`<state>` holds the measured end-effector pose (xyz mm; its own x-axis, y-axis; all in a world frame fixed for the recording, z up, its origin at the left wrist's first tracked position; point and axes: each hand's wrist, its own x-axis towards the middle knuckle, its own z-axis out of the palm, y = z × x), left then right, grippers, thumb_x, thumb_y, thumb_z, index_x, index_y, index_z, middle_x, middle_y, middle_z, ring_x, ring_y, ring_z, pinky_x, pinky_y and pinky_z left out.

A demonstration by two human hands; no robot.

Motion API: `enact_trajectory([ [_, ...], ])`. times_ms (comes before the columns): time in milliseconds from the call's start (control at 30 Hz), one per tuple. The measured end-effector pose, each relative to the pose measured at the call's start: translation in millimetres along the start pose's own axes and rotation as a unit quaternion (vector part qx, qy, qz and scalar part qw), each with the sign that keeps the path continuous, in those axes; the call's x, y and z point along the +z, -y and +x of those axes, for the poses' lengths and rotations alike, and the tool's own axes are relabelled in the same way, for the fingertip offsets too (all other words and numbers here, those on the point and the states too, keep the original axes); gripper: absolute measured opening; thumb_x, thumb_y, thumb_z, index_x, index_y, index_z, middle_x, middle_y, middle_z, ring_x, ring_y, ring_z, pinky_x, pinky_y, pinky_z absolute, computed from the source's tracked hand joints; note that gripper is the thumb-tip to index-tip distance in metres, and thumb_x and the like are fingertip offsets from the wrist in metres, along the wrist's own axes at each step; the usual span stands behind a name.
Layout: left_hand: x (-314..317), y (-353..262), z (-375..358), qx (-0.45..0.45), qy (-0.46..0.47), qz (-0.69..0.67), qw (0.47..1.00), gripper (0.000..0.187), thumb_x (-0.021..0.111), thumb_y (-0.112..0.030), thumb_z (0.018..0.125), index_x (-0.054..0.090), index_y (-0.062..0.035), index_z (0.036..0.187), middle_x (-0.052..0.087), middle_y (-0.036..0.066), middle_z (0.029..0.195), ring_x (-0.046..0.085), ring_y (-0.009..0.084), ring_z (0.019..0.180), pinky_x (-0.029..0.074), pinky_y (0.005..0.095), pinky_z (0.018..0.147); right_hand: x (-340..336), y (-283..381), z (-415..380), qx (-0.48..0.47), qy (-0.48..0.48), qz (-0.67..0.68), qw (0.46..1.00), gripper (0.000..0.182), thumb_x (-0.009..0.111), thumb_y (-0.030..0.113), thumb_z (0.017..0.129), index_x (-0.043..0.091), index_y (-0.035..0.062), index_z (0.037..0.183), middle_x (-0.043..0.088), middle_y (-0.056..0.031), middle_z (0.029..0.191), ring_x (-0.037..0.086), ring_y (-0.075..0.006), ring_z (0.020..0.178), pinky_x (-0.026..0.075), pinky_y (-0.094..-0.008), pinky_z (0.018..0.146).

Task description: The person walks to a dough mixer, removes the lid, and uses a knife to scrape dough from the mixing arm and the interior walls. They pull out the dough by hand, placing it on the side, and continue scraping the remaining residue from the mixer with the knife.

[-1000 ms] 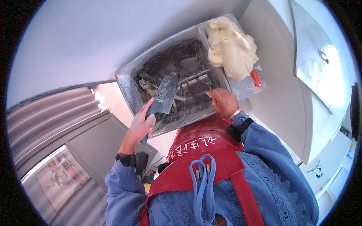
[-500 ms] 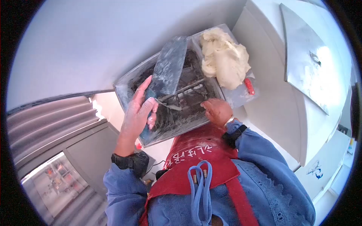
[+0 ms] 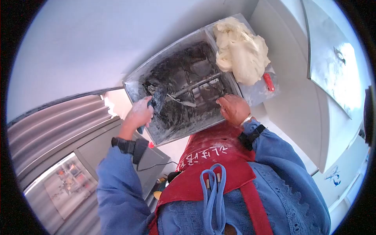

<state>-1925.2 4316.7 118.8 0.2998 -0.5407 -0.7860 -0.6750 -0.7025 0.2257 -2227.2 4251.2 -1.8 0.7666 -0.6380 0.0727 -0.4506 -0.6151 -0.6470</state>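
My left hand is closed round the blue handle of a scraper. The scraper's broad blade dips into the left end of a metal mixer tub, seen nearly edge-on. Inside the tub, a mixing shaft runs across, and a thin strip of dough hangs near it. Over the front right rim is my right hand, its fingers curled together; what they hold, if anything, is hidden. A big pale lump of dough rests on the tub's right end.
A red-handled tool lies beside the dough on the metal top. A white cabinet stands to the right, and a white wall rises behind the tub. At the lower left is a grey cabinet.
The scraper has gone from raised, with its blade flat to view, to tilted down inside the tub's left end. My left hand has turned with it. My right hand stays near the front right rim.
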Motion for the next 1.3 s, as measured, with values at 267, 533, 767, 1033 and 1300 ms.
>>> enact_trajectory([
  [267,-16,-19,38,-0.021,0.099,0.085,0.991,0.047,0.039,-0.004,0.077,0.04,-0.0001,0.124,0.053,0.01,0.059,0.051,0.0174,0.043,0.044,0.0313,0.039,-2,-4,0,-0.035,-0.037,0.03,0.998,0.023,0.058,0.008,0.064,0.052,0.0074,0.087,0.055,-0.009,0.074,0.055,-0.0278,0.072,0.044,-0.0382,0.064],
  [533,-8,-36,34,-0.001,0.071,0.184,0.98,0.045,0.041,-0.007,0.074,0.045,0.0016,0.119,0.059,0.016,0.065,0.059,0.0223,0.049,0.048,0.034,0.053,-4,-8,-2,-0.037,-0.022,0.04,0.998,0.023,0.058,0.009,0.064,0.052,0.008,0.086,0.055,-0.0073,0.077,0.055,-0.0262,0.075,0.044,-0.0366,0.066],
  [767,-17,-43,51,-0.01,0.119,0.27,0.955,0.041,0.042,-0.013,0.077,0.048,-0.0009,0.116,0.061,0.014,0.07,0.06,0.0216,0.055,0.047,0.0349,0.058,-5,-5,-1,-0.03,-0.016,0.034,0.999,0.023,0.058,0.009,0.064,0.052,0.0078,0.086,0.055,-0.0088,0.076,0.055,-0.0272,0.075,0.044,-0.0372,0.066],
  [1033,4,-26,51,0.047,0.131,0.259,0.956,0.041,0.041,-0.011,0.077,0.046,0.0022,0.115,0.058,0.016,0.059,0.059,0.0265,0.048,0.05,0.0371,0.056,-1,-8,-2,-0.024,-0.001,0.028,0.999,0.021,0.057,0.013,0.068,0.051,0.01,0.088,0.053,-0.0075,0.077,0.055,-0.0269,0.077,0.044,-0.0382,0.069],
  [1300,66,26,2,0.061,0.03,0.166,0.984,0.045,0.044,-0.017,0.084,0.033,0.0008,0.124,0.059,0.022,0.071,0.059,0.0327,0.055,0.049,0.0423,0.062,-4,-4,0,-0.02,0.004,0.036,0.999,0.021,0.056,0.012,0.068,0.051,0.0094,0.087,0.055,-0.0082,0.079,0.056,-0.0273,0.079,0.044,-0.0388,0.07],
])
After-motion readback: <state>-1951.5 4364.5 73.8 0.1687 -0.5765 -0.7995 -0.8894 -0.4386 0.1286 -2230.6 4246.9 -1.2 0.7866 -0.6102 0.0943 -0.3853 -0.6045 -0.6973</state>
